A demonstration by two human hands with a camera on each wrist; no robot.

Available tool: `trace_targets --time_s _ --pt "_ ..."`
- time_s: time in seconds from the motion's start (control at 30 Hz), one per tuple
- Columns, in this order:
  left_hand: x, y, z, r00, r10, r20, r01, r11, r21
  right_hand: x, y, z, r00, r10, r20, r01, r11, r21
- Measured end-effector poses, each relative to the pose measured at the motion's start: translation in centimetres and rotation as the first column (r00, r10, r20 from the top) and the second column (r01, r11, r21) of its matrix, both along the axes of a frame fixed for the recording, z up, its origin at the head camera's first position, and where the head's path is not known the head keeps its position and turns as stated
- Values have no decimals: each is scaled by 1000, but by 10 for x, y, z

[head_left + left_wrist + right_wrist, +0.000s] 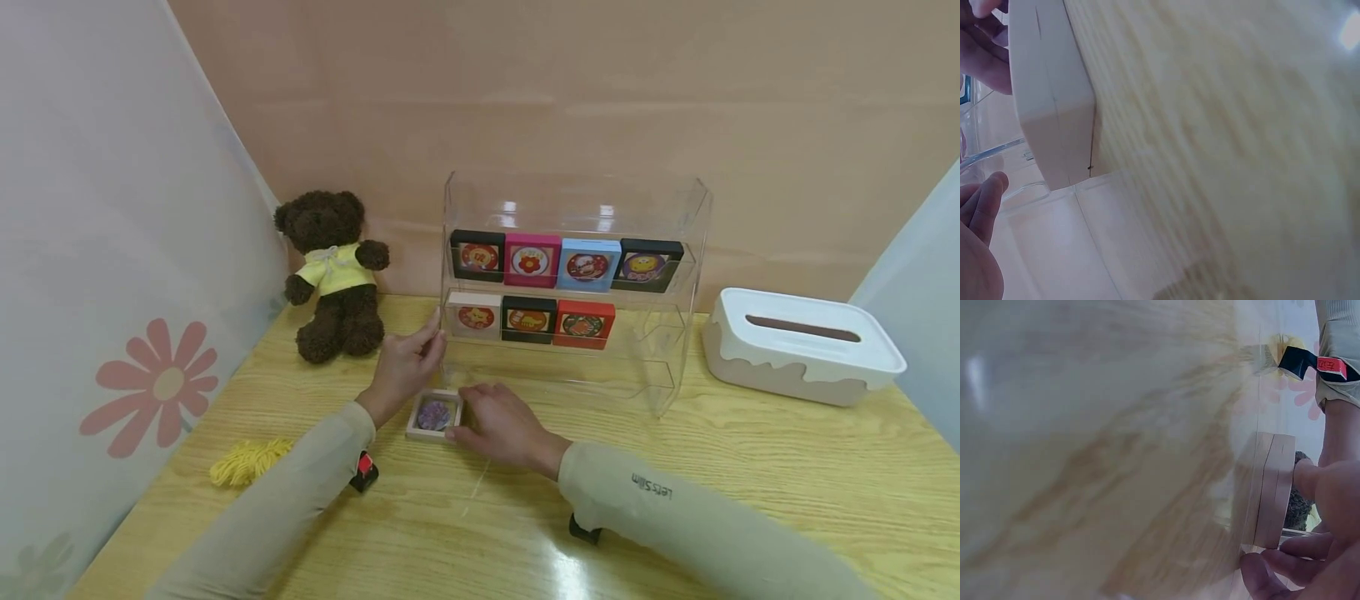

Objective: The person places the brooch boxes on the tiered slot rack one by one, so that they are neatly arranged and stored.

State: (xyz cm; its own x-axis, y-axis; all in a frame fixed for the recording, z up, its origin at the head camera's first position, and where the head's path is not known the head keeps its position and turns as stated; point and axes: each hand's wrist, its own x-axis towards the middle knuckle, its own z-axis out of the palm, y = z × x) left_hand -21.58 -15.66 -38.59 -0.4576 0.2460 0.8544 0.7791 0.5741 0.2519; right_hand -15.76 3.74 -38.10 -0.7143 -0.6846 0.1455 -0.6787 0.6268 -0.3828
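Note:
A small square pale wooden frame [412, 433], with a purple disc inside, lies flat on the table before the rack. My right hand [510, 427] grips its right side, thumb at the near corner and fingers at the far one. From the right wrist, the frame's edge [1275, 494] shows between thumb and fingers. My left hand [405, 367] reaches past the frame to the clear acrylic rack [701, 242], its fingertips right at the left upright. In the left wrist view, those fingers [988, 200] lie loosely extended beside a clear edge.
Several coloured square frames with round emblems, such as the light blue one [591, 265] and the red one [585, 323], stand on the rack's two upper tiers. A teddy bear [341, 275] sits left, yellow yarn [250, 462] lies nearer, and a tissue box [806, 342] stands right.

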Motion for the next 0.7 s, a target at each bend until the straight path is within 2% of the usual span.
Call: trace_targets --time_s 0.1,0.3,0.57,0.7 --pt "0 0 0 1000 6 3 -6 1000 -2 -1 -3 0 1000 -18 2 18 1000 12" --pt "0 0 0 1000 10 -1 -10 1000 -4 -2 -4 2 989 -56 138 56 998 1" --pt "1 1 1 1000 7 -6 -7 1000 -10 -3 1 0 984 10 180 2 998 -68" --pt "2 0 1 1000 11 -13 -11 1000 -14 -2 4 -2 976 10 219 15 993 -114"
